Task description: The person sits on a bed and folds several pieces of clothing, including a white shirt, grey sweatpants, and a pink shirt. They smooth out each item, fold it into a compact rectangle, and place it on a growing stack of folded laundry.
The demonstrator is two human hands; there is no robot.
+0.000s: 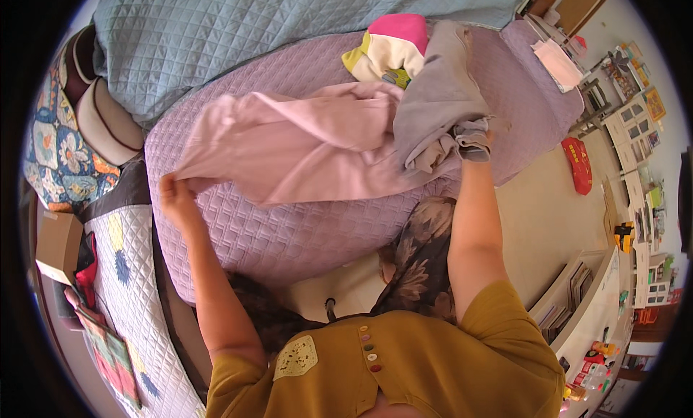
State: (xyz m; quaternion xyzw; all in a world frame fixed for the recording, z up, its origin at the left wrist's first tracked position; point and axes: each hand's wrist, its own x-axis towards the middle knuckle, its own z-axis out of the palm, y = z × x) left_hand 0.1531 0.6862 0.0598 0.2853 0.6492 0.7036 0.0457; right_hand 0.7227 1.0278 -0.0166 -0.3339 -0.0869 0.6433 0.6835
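Note:
My left hand [176,198] pinches the edge of a pink cloth [303,147], which stretches out to the right over a quilted mauve bedspread [303,228]. A grey cloth [438,87] adjoins the pink one at its right end; whether they are one piece I cannot tell. Folds of the grey cloth are bunched around the wrist of my right hand [491,132]. That hand is blurred and mostly covered, so its grip does not show. Just beyond lies a crumpled pink, cream and yellow-green cloth [398,47].
A blue quilted cover [216,44] lies past the mauve one. To the left are a cushion [108,120], a patterned cloth [70,152] and a cardboard box [58,245]. A red bag [577,166] rests on the floor at right, near a white shelf unit [574,293] holding books.

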